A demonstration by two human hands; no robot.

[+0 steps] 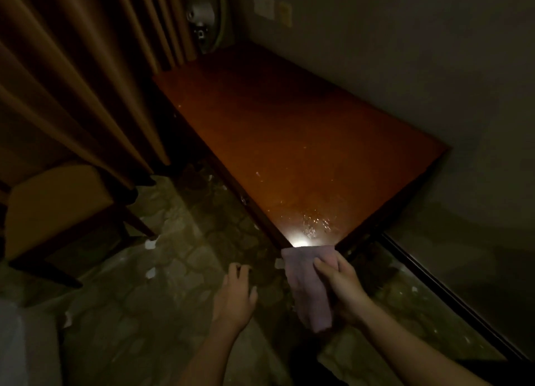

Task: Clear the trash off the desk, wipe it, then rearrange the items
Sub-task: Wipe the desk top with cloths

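A reddish-brown wooden desk (289,131) runs along the wall, and wet droplets (314,226) glisten near its front corner. My right hand (341,278) grips a pale pink cloth (307,287) just off that front corner; the cloth hangs down below the desk edge. My left hand (236,293) hovers to the left of the cloth over the floor, fingers relaxed and holding nothing. Small white paper scraps (150,244) lie scattered on the patterned floor.
A chair with a yellow seat (58,209) stands at the left by long brown curtains (86,67). A pale rounded object (202,18) sits at the desk's far end. The wall (405,53) borders the desk on the right. The room is dim.
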